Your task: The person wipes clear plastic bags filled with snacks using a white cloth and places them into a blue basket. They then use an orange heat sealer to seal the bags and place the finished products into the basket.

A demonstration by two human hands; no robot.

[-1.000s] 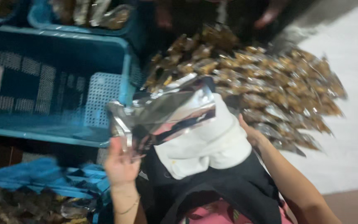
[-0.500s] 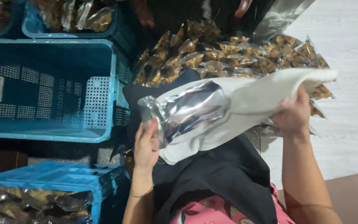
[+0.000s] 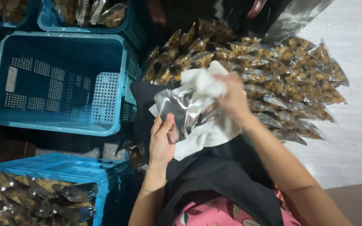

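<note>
My left hand (image 3: 163,140) grips the lower edge of a shiny silver foil pouch (image 3: 181,109) held over my lap. My right hand (image 3: 232,98) presses a bunched white cloth (image 3: 202,81) against the pouch's upper side; more white cloth hangs beneath the pouch. A black cloth (image 3: 218,175) covers my lap under both hands. Behind my hands lies a large heap of clear packets of brown snacks (image 3: 273,79) on the pale floor.
A blue plastic crate (image 3: 59,79) with a perforated inside stands at the left. A second blue crate (image 3: 42,188) at the lower left holds several filled packets. More crates with packets (image 3: 93,12) sit at the top. Pale floor (image 3: 357,138) lies to the right.
The pouch has dropped lower and closer to my lap. My right hand has moved left from the cloth's far end and bunched the cloth on top of the pouch.
</note>
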